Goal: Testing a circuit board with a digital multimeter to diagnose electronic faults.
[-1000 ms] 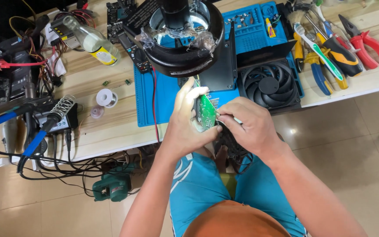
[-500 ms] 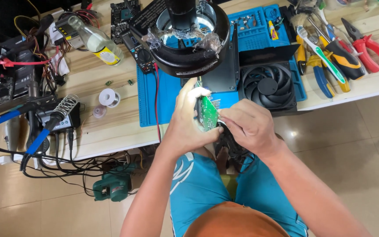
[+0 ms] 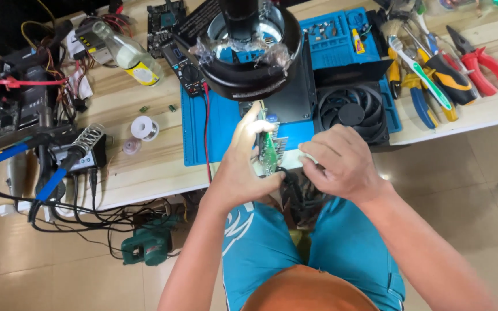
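My left hand (image 3: pixel 238 167) grips a small green circuit board (image 3: pixel 268 151), held upright on its edge just in front of the table's near edge. My right hand (image 3: pixel 341 162) is closed beside it on the right, pinching a small white part with dark wires (image 3: pixel 295 190) trailing down toward my lap. Both hands hover below the black round magnifier lamp (image 3: pixel 248 52) and over the near edge of the blue work mat (image 3: pixel 220 129).
A black cooling fan (image 3: pixel 351 110) lies on the mat to the right. Pliers, cutters and screwdrivers (image 3: pixel 445 63) lie at far right. A soldering iron in its stand (image 3: pixel 70 152), solder spool (image 3: pixel 144 128), glass bottle (image 3: pixel 128 55) and tangled cables are on the left. A green tool (image 3: pixel 145 245) rests on the floor.
Both hands shifted slightly with the board; my right hand drew a little apart from the board to the right. The view moved a little.
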